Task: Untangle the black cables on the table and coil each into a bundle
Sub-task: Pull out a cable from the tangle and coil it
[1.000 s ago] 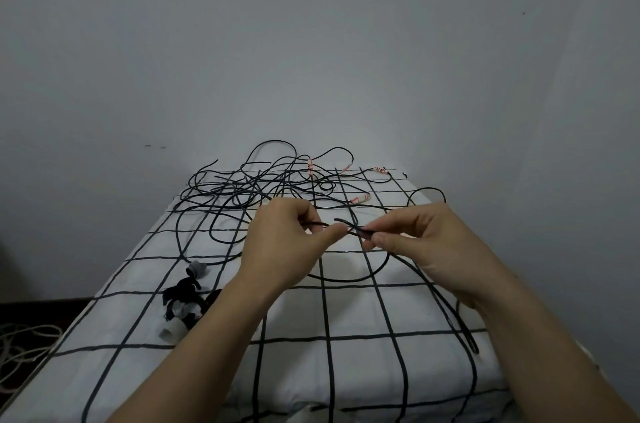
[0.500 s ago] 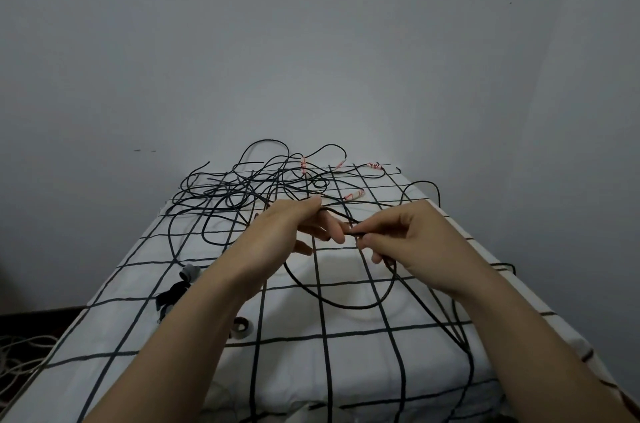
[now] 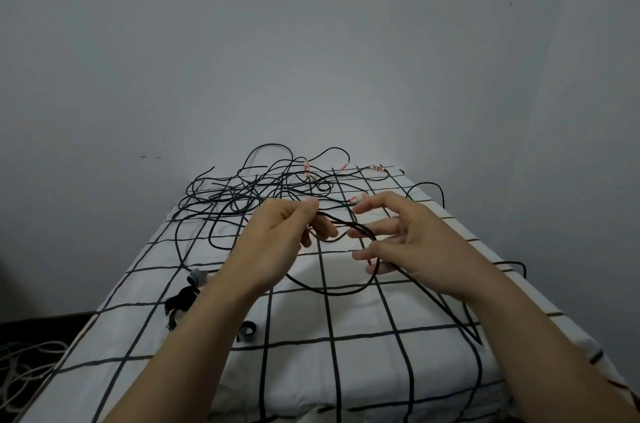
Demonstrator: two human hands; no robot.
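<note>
A tangle of thin black cables [image 3: 256, 194] lies at the far end of the table, some ends wrapped in red-and-white tags. My left hand [image 3: 280, 235] pinches one black cable between thumb and fingers above the cloth. From it a loop of that cable [image 3: 332, 291] hangs down and sweeps toward the right edge. My right hand [image 3: 408, 242] hovers just right of the left, fingers spread and relaxed, the cable passing under its fingertips without a grip.
The table wears a white cloth with a black grid [image 3: 346, 370]. Small black and grey strap pieces [image 3: 183, 298] lie at the left, another curl [image 3: 247, 330] near my left forearm. Pale cords [image 3: 24, 367] lie on the floor at the left. A grey wall stands behind.
My right hand has let go of the cable and spread its fingers. My left hand keeps its pinch, and the hanging loop has widened.
</note>
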